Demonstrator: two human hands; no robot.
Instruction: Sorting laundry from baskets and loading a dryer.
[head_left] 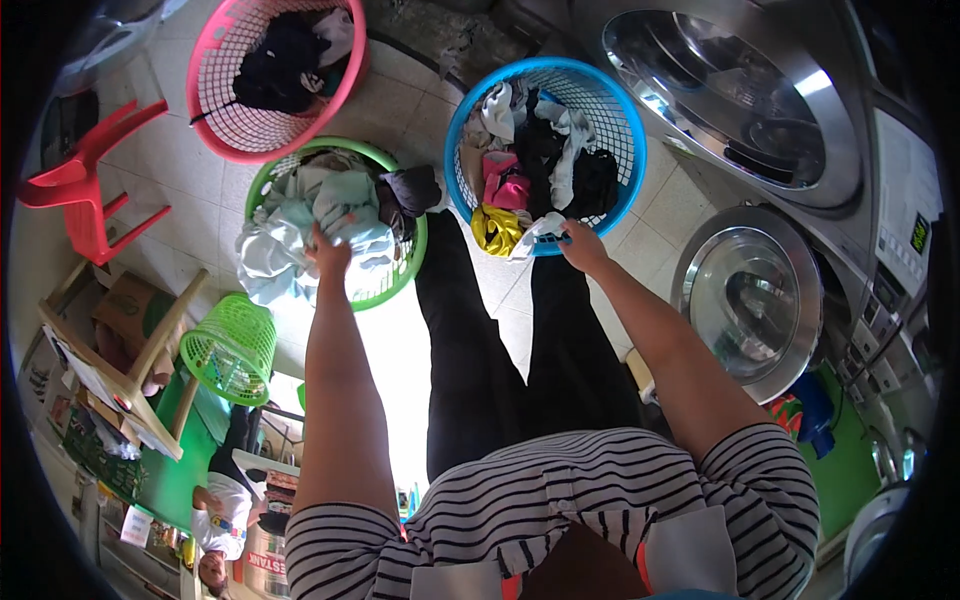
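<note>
Your black-and-white striped shirt (pixel 490 480) is nearest. Your right hand (pixel 583 247) pinches a limp white cloth (pixel 540 236), its length slanting left and toward you at the blue lattice basket's (pixel 641 152) near rim. Your left hand (pixel 328 258) touches rumpled pale-green fabric (pixel 345 200) in the round green plastic basket (pixel 421 240); how tightly, you can't tell.

Hands (pixel 330 258) (pixel 582 246) on pale green laundry (pixel 345 200) and a white cloth (pixel 538 236)

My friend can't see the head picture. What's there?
A person's left hand touches pale clothes in a green basket; the right hand holds white cloth at the edge of a blue basket. A pink basket and a round machine door are nearby.
</note>
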